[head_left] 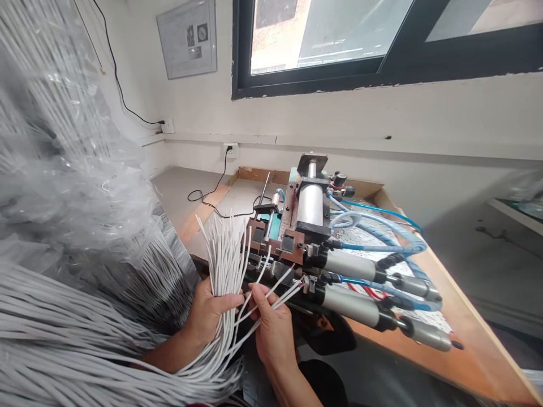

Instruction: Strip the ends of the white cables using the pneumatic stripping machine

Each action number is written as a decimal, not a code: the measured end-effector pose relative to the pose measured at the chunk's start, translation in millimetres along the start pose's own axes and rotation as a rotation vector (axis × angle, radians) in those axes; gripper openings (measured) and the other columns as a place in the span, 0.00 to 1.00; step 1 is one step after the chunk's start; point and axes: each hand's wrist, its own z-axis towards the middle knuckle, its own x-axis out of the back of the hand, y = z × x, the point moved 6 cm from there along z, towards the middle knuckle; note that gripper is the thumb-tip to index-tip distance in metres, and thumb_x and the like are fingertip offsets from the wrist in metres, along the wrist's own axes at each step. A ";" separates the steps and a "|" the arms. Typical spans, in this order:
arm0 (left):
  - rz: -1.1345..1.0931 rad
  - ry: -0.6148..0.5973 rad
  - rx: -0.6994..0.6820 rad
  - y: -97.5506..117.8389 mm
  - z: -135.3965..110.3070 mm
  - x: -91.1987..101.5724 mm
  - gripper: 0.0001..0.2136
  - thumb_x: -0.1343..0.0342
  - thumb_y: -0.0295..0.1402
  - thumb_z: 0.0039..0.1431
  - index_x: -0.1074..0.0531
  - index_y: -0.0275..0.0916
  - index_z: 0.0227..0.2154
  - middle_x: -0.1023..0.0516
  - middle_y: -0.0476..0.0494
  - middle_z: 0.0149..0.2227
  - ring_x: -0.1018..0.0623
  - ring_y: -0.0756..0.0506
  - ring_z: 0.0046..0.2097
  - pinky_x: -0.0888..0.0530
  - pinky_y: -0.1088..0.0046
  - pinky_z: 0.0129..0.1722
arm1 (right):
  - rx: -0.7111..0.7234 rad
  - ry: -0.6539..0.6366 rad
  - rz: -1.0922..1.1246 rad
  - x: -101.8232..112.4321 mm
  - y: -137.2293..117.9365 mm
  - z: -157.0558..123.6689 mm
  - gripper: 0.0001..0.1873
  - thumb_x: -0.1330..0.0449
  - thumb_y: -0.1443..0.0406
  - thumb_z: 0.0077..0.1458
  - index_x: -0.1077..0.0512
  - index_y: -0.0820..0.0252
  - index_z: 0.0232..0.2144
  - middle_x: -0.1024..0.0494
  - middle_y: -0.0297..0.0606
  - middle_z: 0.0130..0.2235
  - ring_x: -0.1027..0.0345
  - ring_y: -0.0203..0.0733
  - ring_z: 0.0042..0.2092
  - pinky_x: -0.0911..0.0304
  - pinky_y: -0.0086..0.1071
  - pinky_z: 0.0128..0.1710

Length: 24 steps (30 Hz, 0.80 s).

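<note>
My left hand (210, 316) is closed around a thick bunch of white cables (224, 254), whose ends fan upward in front of a small pneumatic machine (309, 226). My right hand (271, 328) pinches a few of these white cables, their tips pointing up and right toward the machine's front jaws (288, 271). Both hands sit side by side just below the machine's near end.
A large mass of white cables, partly in clear plastic wrap (72, 186), fills the left side. The machine, with metal cylinders (369, 294) and blue air hoses (382, 226), stands on a wooden bench (458, 333). A black cord (212, 192) runs to a wall socket under a window.
</note>
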 end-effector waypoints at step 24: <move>-0.018 -0.006 -0.003 -7.1 -3.7 4.7 0.06 0.39 0.24 0.37 0.27 0.34 0.24 0.24 0.48 0.22 0.27 0.49 0.25 0.30 0.75 0.25 | -0.060 -0.053 0.064 -6.3 0.5 -4.7 0.11 0.35 0.59 0.40 0.27 0.62 0.22 0.30 0.32 0.20 0.44 0.30 0.22 0.47 0.25 0.22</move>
